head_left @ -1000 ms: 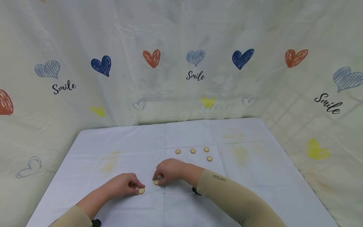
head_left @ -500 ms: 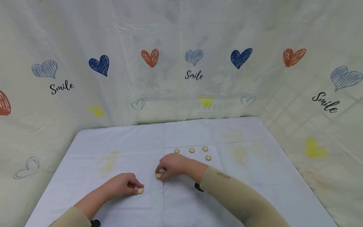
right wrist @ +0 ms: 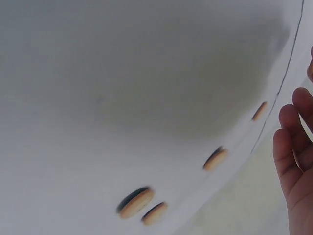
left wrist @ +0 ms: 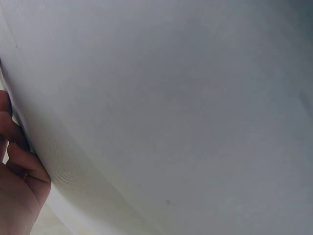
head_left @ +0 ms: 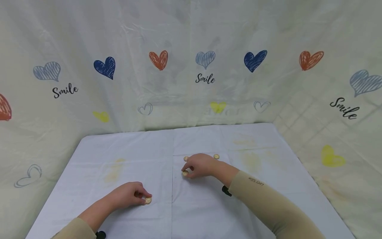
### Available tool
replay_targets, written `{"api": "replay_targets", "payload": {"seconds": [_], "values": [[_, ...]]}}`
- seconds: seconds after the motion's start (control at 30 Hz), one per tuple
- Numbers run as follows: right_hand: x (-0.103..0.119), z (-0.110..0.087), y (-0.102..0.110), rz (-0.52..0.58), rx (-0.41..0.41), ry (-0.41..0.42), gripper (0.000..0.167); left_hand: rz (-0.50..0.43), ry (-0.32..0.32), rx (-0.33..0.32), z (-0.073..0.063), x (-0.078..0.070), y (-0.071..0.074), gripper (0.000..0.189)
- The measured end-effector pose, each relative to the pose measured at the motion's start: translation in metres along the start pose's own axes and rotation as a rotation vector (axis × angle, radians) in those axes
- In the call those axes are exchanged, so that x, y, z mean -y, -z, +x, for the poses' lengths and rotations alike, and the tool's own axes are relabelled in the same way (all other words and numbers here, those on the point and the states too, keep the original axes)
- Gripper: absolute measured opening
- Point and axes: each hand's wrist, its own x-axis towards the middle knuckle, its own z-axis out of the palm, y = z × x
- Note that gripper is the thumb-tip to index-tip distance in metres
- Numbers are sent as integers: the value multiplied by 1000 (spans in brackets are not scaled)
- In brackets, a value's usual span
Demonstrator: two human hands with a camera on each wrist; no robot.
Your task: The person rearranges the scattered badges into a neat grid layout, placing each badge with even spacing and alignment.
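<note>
At the near left of the white-covered table, my left hand (head_left: 129,194) pinches a small round wooden disc (head_left: 148,200) with a rim and a faint centre mark. My right hand (head_left: 201,165) pinches another such disc (head_left: 185,173) between thumb and fingers, right of the middle crease. Just behind that hand lies a loose disc (head_left: 186,159), and a further disc (head_left: 216,156) lies beyond the knuckles. The right hand and forearm cover other discs in the head view. The right wrist view shows several on the cloth, the largest disc (right wrist: 137,203) low in the picture. Neither wrist view shows the pinched discs clearly.
A white cloth (head_left: 98,166) with yellowish stains and fold lines covers the table. Behind and beside it hangs a pale curtain (head_left: 179,93) printed with hearts and the word "Smile", close against the far edge.
My right hand has moved away from the left hand, to the right and farther back, carrying its wooden disc and now hiding some loose ones. The left hand keeps its place and its disc.
</note>
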Motion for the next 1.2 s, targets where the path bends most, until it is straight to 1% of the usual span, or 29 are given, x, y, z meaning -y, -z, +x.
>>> {"api": "replay_targets", "payload": {"seconds": [0.2,0.33,0.47,0.6,0.7,0.93,1.1,1.2], "values": [[-34,-34,5,23,-33,-110,25,10,6,5,1,0,0,22],[-48,-53,9,46,-72,-140,22,12,5,0,0,1,1,22],[-55,-62,9,75,-94,-148,22,8,7,-1,0,1,1,22],[-62,-61,4,72,-100,-138,22,1,0,3,1,2,1,22],[-64,-56,-1,66,-87,-134,22,-4,1,6,1,2,0,21],[-61,-45,-8,41,-52,-121,21,-9,0,3,2,4,-1,21],[-61,-42,-10,9,-27,-144,24,-12,-1,3,1,1,-1,22],[-61,-42,-9,32,-32,-139,24,-13,-2,2,0,0,1,22]]}}
